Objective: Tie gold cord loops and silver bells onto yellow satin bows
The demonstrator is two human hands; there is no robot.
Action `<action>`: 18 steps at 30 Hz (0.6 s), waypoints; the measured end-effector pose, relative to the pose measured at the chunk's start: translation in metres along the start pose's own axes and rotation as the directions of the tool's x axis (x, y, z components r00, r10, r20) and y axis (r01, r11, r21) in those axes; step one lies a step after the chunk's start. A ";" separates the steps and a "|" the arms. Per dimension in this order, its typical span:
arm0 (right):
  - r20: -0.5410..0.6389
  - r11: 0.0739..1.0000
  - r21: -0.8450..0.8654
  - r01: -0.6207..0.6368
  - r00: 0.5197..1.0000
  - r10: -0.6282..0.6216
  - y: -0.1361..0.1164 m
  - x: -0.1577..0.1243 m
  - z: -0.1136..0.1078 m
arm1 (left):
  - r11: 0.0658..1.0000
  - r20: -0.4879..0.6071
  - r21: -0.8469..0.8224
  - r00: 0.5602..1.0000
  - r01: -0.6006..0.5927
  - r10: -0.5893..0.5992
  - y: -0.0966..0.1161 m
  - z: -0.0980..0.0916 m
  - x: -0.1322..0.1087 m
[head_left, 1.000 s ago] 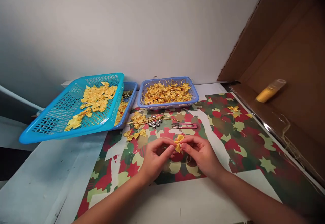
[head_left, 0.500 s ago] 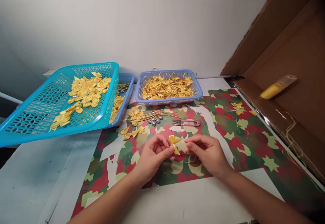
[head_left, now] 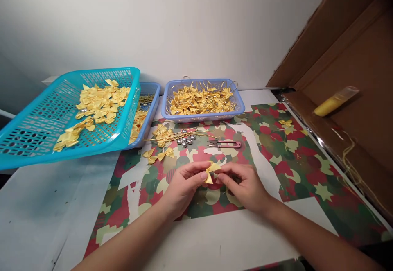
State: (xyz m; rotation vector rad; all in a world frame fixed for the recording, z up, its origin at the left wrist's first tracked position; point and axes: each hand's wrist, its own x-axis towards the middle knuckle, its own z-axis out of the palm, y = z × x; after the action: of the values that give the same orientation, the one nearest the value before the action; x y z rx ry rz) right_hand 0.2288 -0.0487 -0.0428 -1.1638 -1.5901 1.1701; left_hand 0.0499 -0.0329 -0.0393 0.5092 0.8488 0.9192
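My left hand [head_left: 183, 186] and my right hand [head_left: 244, 186] meet over the patterned paper [head_left: 276, 160], both pinching one small yellow ribbon bow [head_left: 211, 170] between their fingertips. Beyond the hands lie pink thread snips [head_left: 224, 144], a few silver bells [head_left: 185, 141], gold cords with bows [head_left: 167, 134] and two loose bows [head_left: 157, 154].
A tilted turquoise basket [head_left: 37, 140] of yellow bows rests on a blue basket [head_left: 150, 111] at the left. Another blue basket [head_left: 202, 117] of bows with gold loops stands at the back. An open cardboard box [head_left: 353, 78] with a yellow tube [head_left: 334, 101] is at the right.
The bow has turned in my fingers and now lies lower and more sideways. The view has shifted, so the baskets sit higher and further left in the picture.
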 end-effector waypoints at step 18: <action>-0.016 0.975 -0.167 0.147 0.988 -0.152 -0.003 -0.003 0.001 | 0.992 0.142 -0.086 0.986 0.095 -0.082 -0.002 -0.002 0.000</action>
State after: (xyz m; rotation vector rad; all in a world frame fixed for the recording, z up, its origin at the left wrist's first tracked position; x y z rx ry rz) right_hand 0.2281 -0.0521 -0.0401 -1.1380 -1.7474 0.9347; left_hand 0.0492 -0.0344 -0.0422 0.4464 0.6943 0.8277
